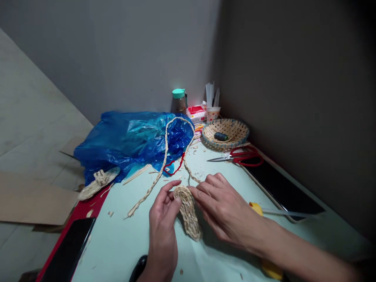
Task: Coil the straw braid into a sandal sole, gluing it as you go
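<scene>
A small oval sole of coiled straw braid (189, 217) is held up over the table's middle. My left hand (164, 215) is closed on its left edge, the thumb lying on its face. At the upper right edge, my right hand (219, 205) pinches where the loose straw braid (166, 150) runs under its fingers. Whether a needle or thread is also in that pinch is hidden. From there the braid loops up over the blue bag and comes down to a frayed end on the left. A small straw slipper (98, 184) lies at the table's left edge.
Behind lies a blue plastic bag (132, 137) with red yarn (176, 169) by it. Red-handled scissors (246, 156) rest by a woven basket (226, 133) holding a dark thread spool (221, 136). A tablet (282, 184) lies right, a phone (69, 250) left. A yellow-handled tool (256, 208) is under my right forearm.
</scene>
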`<state>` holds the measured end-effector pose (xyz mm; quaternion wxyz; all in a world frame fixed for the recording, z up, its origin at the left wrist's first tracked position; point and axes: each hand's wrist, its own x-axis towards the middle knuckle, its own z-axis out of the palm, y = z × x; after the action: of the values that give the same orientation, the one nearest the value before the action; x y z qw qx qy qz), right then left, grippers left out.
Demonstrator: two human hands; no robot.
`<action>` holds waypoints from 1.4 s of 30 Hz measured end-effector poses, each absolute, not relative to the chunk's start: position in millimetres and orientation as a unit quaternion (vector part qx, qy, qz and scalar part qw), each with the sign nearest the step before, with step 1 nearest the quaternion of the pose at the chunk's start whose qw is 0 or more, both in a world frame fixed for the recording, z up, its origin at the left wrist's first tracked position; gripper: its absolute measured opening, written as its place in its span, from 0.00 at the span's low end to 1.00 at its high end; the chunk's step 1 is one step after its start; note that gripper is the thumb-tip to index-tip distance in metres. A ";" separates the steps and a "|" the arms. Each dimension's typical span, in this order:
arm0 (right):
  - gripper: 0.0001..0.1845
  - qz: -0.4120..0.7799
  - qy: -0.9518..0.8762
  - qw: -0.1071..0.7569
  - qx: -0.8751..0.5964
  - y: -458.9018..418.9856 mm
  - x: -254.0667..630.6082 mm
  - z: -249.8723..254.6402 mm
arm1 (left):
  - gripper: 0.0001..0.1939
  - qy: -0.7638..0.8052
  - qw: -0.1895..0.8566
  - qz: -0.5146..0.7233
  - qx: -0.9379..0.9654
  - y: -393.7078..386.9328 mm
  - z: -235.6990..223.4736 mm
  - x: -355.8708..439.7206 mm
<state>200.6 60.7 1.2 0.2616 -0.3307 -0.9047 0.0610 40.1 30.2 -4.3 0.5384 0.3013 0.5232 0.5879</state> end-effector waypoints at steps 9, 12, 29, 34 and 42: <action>0.11 0.105 -0.909 0.250 -0.315 68.1 206.1 7.2 | 0.18 0.513 0.562 0.551 0.342 32.8 -2.3 31.5; 0.13 0.125 -0.895 0.290 -0.314 70.6 211.9 12.4 | 0.18 0.511 0.571 0.553 0.327 34.5 -1.7 28.4; 0.37 0.374 -0.730 0.307 -0.482 23.2 227.3 3.5 | 0.23 0.481 0.591 0.584 0.280 33.4 0.8 26.8; 0.18 0.295 -0.762 0.366 -0.446 29.2 223.9 15.3 | 0.24 0.494 0.588 0.553 0.322 29.9 0.7 25.7; 0.08 0.294 -0.778 0.375 -0.409 38.0 231.8 26.7 | 0.18 0.488 0.604 0.517 0.361 29.7 0.4 25.7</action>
<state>231.8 38.0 26.7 0.3755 -0.4091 -0.7779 0.2942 25.7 29.7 0.4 0.6038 0.3610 0.4876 0.5171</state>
